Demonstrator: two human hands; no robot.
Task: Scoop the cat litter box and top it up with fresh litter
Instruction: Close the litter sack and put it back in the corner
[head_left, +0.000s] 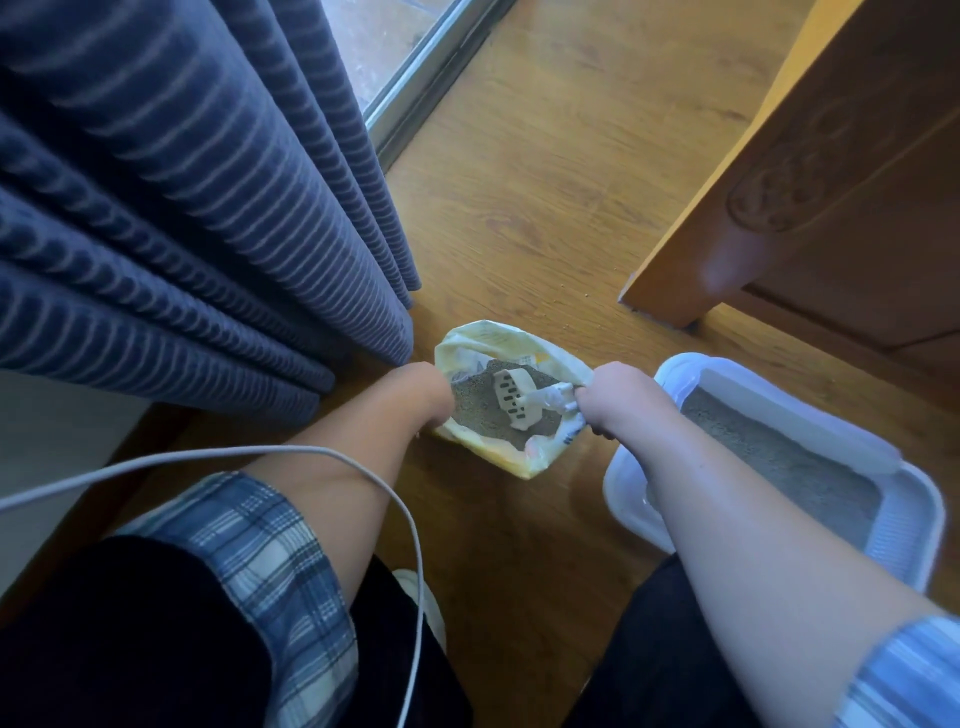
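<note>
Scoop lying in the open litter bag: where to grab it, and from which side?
Take the scoop by its handle, coming from the right through the open mouth of the bag. The slotted head lies on the litter mid-bag; the narrow handle points at the right rim, next to the right hand gripping that rim. The left hand holds the opposite rim.

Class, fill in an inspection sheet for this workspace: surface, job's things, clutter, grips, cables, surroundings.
Surface: wooden floor.
Job's things: open litter bag holding grey litter and a white slotted scoop; litter box right of it, litter inside.
Clutter: few crumbs on the floor.
Grips: left hand holds the bag's left rim; right hand grips the scoop handle at the right rim.
Cables: white cable crossing the left forearm.
Surroundings: blue curtain left, wooden cabinet right, window track ahead.
</note>
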